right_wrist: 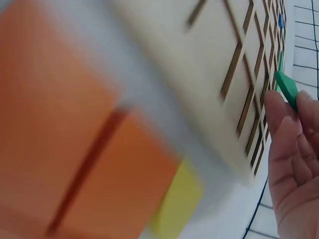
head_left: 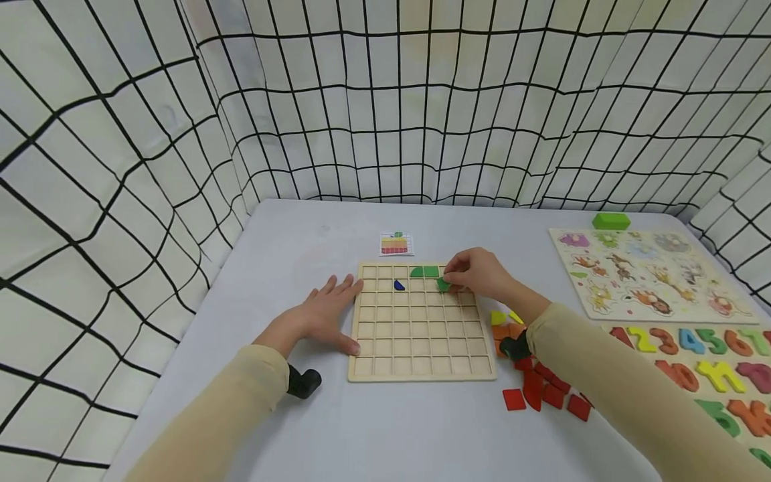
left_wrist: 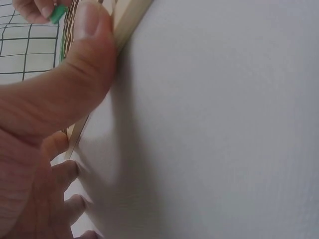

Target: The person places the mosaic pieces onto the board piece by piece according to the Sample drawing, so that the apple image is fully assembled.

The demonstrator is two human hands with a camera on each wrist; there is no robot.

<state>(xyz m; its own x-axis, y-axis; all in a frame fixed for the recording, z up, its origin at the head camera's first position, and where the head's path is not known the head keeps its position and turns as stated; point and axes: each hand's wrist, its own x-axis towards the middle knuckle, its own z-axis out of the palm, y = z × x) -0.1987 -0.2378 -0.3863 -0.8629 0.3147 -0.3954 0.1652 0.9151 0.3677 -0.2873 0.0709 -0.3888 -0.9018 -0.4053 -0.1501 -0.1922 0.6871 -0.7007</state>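
Note:
A wooden grid board (head_left: 421, 369) lies flat in the middle of the table. My left hand (head_left: 319, 318) is spread at its left side, thumb and fingertips against the edge; the left wrist view shows the thumb (left_wrist: 87, 59) on the board's rim. My right hand (head_left: 482, 274) pinches a green tile (head_left: 443, 285) over the upper right cells; in the right wrist view the green tile (right_wrist: 286, 87) is tilted between thumb and fingers. Two green pieces (head_left: 424, 272), one with a rounded side, sit in the top row. A small blue piece (head_left: 399, 285) lies one row lower.
Behind the board is a small pattern card (head_left: 396, 244). Red tiles (head_left: 553, 396), orange tiles (head_left: 508, 330) and yellow ones (head_left: 498, 317) are heaped under my right forearm. Farther right are an animal puzzle (head_left: 650, 274), a number puzzle (head_left: 693, 361) and a green block (head_left: 611, 221). Black netting surrounds the table.

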